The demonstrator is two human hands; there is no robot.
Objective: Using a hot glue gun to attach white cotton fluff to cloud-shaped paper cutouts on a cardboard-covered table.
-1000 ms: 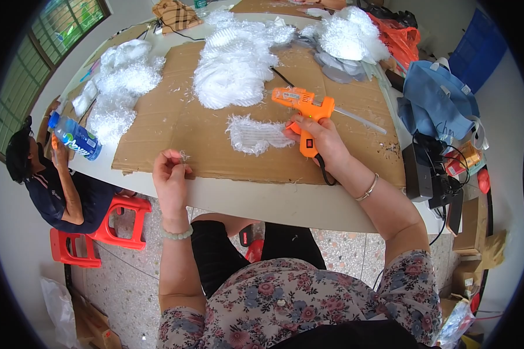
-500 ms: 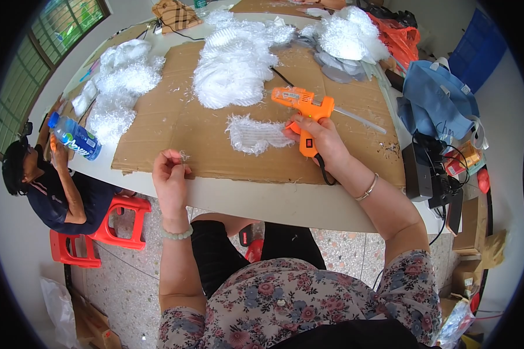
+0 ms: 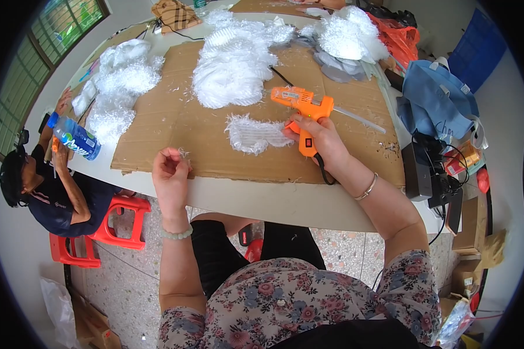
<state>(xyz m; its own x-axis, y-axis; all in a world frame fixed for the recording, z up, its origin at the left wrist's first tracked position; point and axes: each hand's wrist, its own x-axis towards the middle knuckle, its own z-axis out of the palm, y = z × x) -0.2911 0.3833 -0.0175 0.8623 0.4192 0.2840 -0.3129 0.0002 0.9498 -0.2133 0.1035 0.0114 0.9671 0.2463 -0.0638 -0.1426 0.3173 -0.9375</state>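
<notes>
My right hand (image 3: pixel 319 135) grips an orange hot glue gun (image 3: pixel 308 110) by its handle, nozzle pointing left. A clear glue stick (image 3: pixel 361 119) sticks out of its back end. Just below the nozzle, a small white fringed mesh piece (image 3: pixel 253 134) lies on the cardboard sheet (image 3: pixel 174 125), its right end by my right fingertips. My left hand (image 3: pixel 172 177) is over the cardboard's near edge, fingers curled and closed. A thin white wisp (image 3: pixel 184 153) shows at those fingertips; whether they pinch it is unclear.
White mesh piles (image 3: pixel 230 75) stand beyond the cardboard, with more at left and back right. A water bottle (image 3: pixel 75 136) lies at left beside a seated co-worker (image 3: pixel 52 192). A blue bag (image 3: pixel 436 99) and a black box with cables (image 3: pixel 418 168) are at right.
My left fingers have shifted slightly, and the wisp sits a little higher. My right hand and the glue gun are nearly still. The co-worker's far hand has reached forward.
</notes>
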